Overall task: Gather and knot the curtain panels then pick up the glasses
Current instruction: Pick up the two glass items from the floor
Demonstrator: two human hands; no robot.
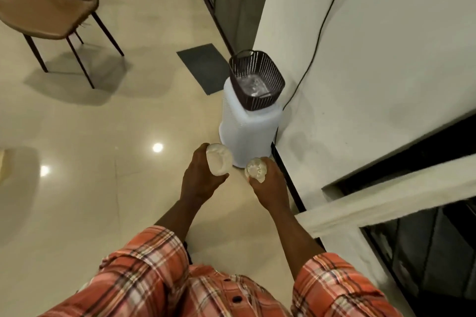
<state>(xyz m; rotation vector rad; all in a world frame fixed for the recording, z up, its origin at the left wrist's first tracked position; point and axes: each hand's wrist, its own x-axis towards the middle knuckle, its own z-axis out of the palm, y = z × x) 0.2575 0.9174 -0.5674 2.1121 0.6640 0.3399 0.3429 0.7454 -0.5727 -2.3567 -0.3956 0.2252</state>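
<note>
Plaid sleeves [144, 265] [334, 288]; glasses [219, 162] [255, 170] inside both grips [199, 180] [271, 189]

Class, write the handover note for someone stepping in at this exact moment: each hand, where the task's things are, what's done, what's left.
Left hand: grips the first glass.
Right hand: grips the second glass.
Position: both glasses are held low in front of the body, just short of the white container with the dark basket on top.
Done: both glasses are picked up.
Left: the curtain panels are out of view, so check the knot yourself.
</note>
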